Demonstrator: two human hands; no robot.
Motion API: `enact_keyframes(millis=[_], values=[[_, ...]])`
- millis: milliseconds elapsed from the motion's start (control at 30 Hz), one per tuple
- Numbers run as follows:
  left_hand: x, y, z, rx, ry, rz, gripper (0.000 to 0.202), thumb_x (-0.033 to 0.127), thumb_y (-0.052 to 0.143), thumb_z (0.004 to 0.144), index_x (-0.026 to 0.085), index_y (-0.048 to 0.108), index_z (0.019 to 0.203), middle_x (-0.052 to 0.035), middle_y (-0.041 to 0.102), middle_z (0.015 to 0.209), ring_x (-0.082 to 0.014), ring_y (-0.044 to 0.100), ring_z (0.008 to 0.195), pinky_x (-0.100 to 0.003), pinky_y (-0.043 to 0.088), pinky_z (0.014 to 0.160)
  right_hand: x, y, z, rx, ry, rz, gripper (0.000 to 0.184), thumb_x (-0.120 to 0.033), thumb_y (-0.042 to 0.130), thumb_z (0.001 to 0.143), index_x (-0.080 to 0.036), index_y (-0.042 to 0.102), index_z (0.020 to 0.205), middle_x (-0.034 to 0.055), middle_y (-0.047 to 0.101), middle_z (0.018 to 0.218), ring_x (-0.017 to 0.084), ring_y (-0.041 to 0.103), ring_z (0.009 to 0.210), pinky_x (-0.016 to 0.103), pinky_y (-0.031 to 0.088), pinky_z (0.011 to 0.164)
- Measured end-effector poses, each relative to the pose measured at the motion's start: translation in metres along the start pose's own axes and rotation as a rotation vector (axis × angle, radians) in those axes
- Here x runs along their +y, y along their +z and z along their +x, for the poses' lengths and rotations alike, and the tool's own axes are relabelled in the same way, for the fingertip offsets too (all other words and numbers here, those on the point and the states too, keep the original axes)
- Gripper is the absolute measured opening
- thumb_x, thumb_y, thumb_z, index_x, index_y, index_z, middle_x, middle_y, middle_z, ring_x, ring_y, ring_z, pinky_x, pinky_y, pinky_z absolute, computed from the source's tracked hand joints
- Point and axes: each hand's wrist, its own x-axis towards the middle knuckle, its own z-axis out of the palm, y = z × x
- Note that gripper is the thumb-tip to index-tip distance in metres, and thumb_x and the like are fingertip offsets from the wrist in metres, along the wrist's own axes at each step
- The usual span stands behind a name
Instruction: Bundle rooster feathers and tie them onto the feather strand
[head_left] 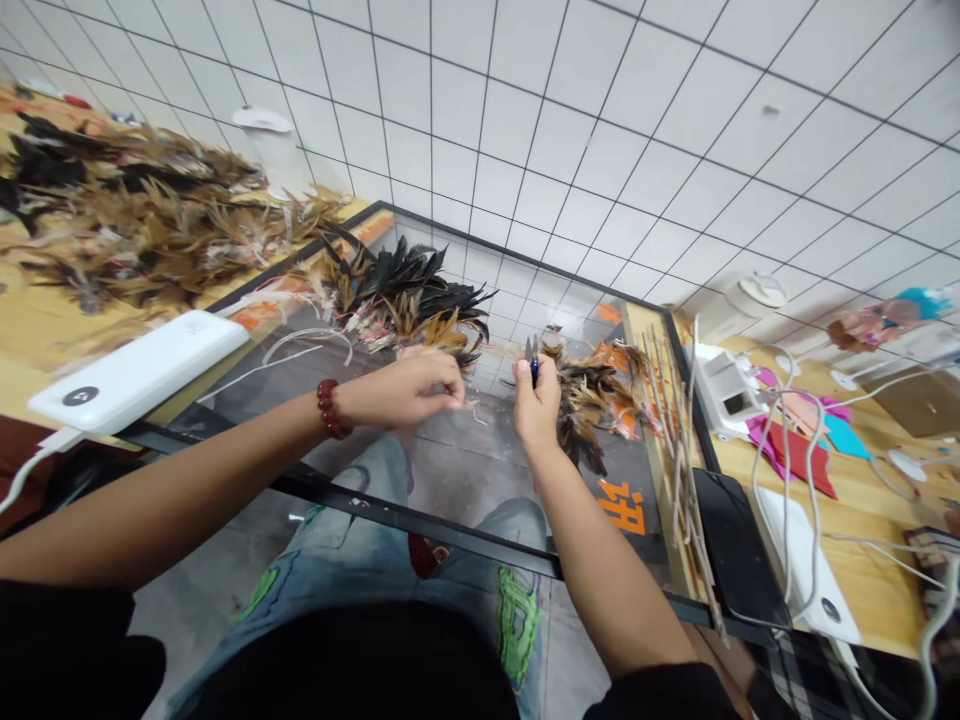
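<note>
My left hand [420,388], with a dark red bead bracelet [330,408] at the wrist, is closed with its fingers curled in over the glass tabletop [450,465]. A small pale scrap shows near its fingertips; whether it is pinched there I cannot tell. Black and brown feathers [412,295] lie in a bunch just beyond this hand. My right hand [538,400] is wrapped round small scissors [533,362] with a blue handle, the dark blades pointing up and away. Beside it on the right is a smaller bunch of brown feathers [596,385].
A large feather heap [172,215] covers the wooden table at left, near a white power bank [142,370]. Thin sticks [684,470], a black phone [739,545] and another power bank [806,565] with cables lie at right. A tiled wall [525,110] stands behind.
</note>
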Motion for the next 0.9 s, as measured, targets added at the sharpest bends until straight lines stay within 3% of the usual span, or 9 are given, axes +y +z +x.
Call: enact_keyframes(millis=[67,167,233,367,467,567,667,800,900], values=[[0.001,-0.007,0.028,0.010,0.007,-0.039,0.021,0.027,0.048,0.084,0.019,0.067,0.078,-0.0049,0.069,0.087,-0.0171,0.061,0.083,-0.030,0.042,0.082,0.000,0.000,0.000,0.000,0.000,0.012,0.024,-0.043,0.045,0.091,-0.020,0.050,0.086,-0.0021,0.051,0.076,0.014,0.046,0.072,0.027,0.037,0.073],[-0.012,-0.012,0.077,0.125,-0.139,0.221,0.019,0.022,0.049,0.080,0.017,0.067,0.077,-0.0090,0.071,0.086,-0.0213,0.062,0.085,-0.034,0.040,0.083,0.001,0.001,0.001,0.006,0.012,0.008,0.024,-0.044,0.045,0.091,-0.021,0.049,0.087,-0.0025,0.050,0.075,0.014,0.045,0.072,0.027,0.037,0.072],[-0.024,-0.012,0.103,0.042,-0.102,0.396,0.017,0.020,0.051,0.077,0.018,0.067,0.075,-0.0084,0.071,0.080,-0.0222,0.062,0.083,-0.038,0.037,0.087,0.002,0.001,0.001,0.009,0.020,0.001,0.024,-0.044,0.046,0.090,-0.021,0.049,0.086,-0.0031,0.048,0.074,0.013,0.043,0.071,0.026,0.036,0.071],[-0.042,-0.005,0.126,-0.154,0.033,0.652,0.018,0.008,0.054,0.066,0.019,0.068,0.068,-0.0079,0.072,0.077,-0.0223,0.062,0.082,-0.045,0.030,0.099,0.005,0.004,0.003,0.005,0.035,0.035,0.024,-0.044,0.046,0.090,-0.021,0.047,0.083,-0.0043,0.044,0.071,0.013,0.040,0.068,0.026,0.036,0.069],[-0.046,-0.006,0.129,-0.146,0.059,0.699,0.017,0.006,0.054,0.065,0.017,0.065,0.059,-0.0084,0.072,0.076,-0.0242,0.061,0.084,-0.051,0.025,0.103,0.006,0.005,0.004,0.008,0.051,0.064,0.024,-0.044,0.045,0.090,-0.022,0.045,0.082,-0.0047,0.043,0.069,0.012,0.039,0.066,0.025,0.037,0.068],[-0.043,-0.015,0.126,0.148,-0.085,0.414,0.015,0.019,0.055,0.074,0.018,0.069,0.068,-0.0060,0.072,0.082,-0.0241,0.061,0.089,-0.052,0.029,0.102,0.008,0.006,0.005,0.011,0.062,0.067,0.025,-0.045,0.045,0.090,-0.022,0.045,0.080,-0.0048,0.043,0.068,0.012,0.039,0.066,0.025,0.036,0.067],[-0.032,-0.026,0.118,0.387,-0.304,-0.091,0.016,0.033,0.062,0.075,0.019,0.069,0.072,-0.0033,0.069,0.075,-0.0211,0.062,0.083,-0.041,0.044,0.087,0.011,0.007,0.007,0.014,0.066,0.082,0.027,-0.046,0.045,0.089,-0.021,0.046,0.081,-0.0043,0.044,0.070,0.012,0.040,0.066,0.025,0.037,0.069],[-0.017,-0.033,0.105,0.386,-0.477,-0.580,0.021,0.034,0.070,0.071,0.016,0.059,0.063,-0.0033,0.062,0.061,-0.0158,0.061,0.065,-0.034,0.051,0.068,0.007,0.004,0.006,0.042,0.051,0.108,0.029,-0.049,0.043,0.090,-0.020,0.049,0.086,-0.0031,0.047,0.072,0.013,0.042,0.068,0.026,0.038,0.069],[-0.014,-0.033,0.109,0.345,-0.577,-0.708,0.025,0.031,0.075,0.067,0.016,0.055,0.061,-0.0038,0.061,0.057,-0.0133,0.059,0.056,-0.032,0.051,0.061,-0.005,0.001,-0.002,-0.120,-0.125,0.052,0.029,-0.049,0.045,0.089,-0.021,0.051,0.084,-0.0025,0.048,0.070,0.013,0.044,0.065,0.026,0.037,0.066]])
